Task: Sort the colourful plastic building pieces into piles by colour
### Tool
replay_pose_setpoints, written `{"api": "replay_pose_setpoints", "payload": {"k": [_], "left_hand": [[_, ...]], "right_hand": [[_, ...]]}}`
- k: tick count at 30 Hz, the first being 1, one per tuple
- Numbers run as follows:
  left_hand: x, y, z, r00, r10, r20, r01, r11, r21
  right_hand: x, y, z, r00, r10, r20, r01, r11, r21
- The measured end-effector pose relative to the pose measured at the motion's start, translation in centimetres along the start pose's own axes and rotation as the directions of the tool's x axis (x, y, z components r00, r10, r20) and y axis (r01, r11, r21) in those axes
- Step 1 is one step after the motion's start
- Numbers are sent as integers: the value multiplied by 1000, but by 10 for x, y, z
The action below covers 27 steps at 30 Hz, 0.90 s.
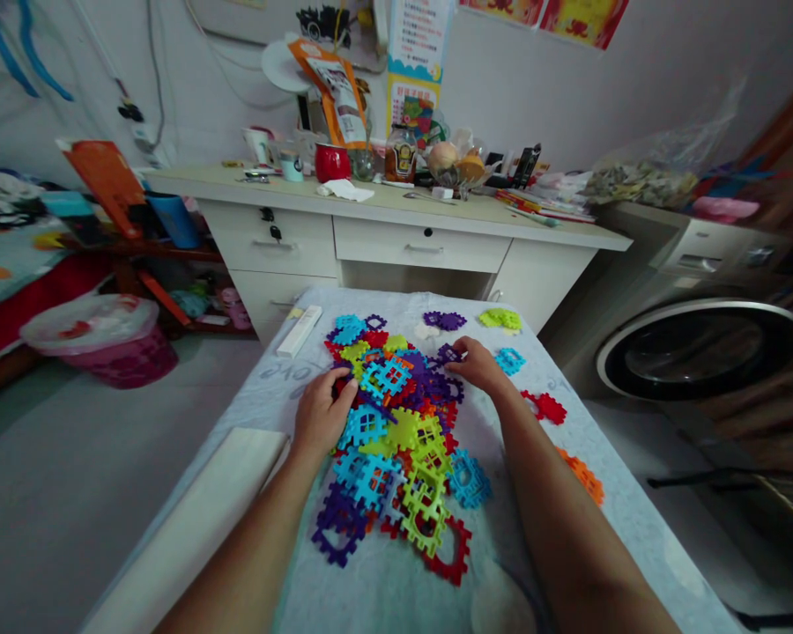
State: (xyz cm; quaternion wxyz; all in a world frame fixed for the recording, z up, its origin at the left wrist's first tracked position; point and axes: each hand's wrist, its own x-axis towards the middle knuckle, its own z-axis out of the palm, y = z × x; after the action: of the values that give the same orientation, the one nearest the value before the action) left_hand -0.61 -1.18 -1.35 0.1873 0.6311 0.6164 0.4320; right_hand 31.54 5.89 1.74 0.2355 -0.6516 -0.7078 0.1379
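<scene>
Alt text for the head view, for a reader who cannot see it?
Two hands rest on a pile of colourful interlocking tiles on a cloth-covered table: left hand at its left edge, right hand touching a purple tile at its far side. A cluttered desk and a washing machine stand behind.

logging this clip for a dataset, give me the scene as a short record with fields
surface: table under a pale blue cloth
pile: plastic tiles, mixed colours, heaped mid-table
left hand: on the pile's left edge, fingers curled onto tiles
right hand: at the pile's far right, fingers touching a purple tile
strays: red tile and orange tiles lie apart to the right
behind: white desk, washing machine
</scene>
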Motion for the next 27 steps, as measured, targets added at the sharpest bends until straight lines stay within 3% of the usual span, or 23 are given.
{"api": "replay_pose_setpoints", "payload": {"k": [6, 10, 16, 22, 27], "left_hand": [[1, 1, 0, 1000, -20, 15, 21, 1000, -5], [0, 2, -2, 1000, -21, 16, 21, 1000, -5], [0, 1, -1, 1000, -11, 7, 11, 1000, 0], [0, 2, -1, 1000, -7, -4, 7, 1000, 0], [0, 4, -1, 1000, -15, -2, 15, 1000, 4]], "right_hand": [[46, -12, 10, 990, 9, -138, -22, 996, -91], [73, -17, 15, 981, 66, -182, -92, 986, -136], [102, -23, 24, 972, 37, -232, -68, 990, -126], [98, -27, 32, 966, 4, -257, -24, 997, -74], [75, -26, 16, 966, 38, -256, -44, 999, -15]]}}
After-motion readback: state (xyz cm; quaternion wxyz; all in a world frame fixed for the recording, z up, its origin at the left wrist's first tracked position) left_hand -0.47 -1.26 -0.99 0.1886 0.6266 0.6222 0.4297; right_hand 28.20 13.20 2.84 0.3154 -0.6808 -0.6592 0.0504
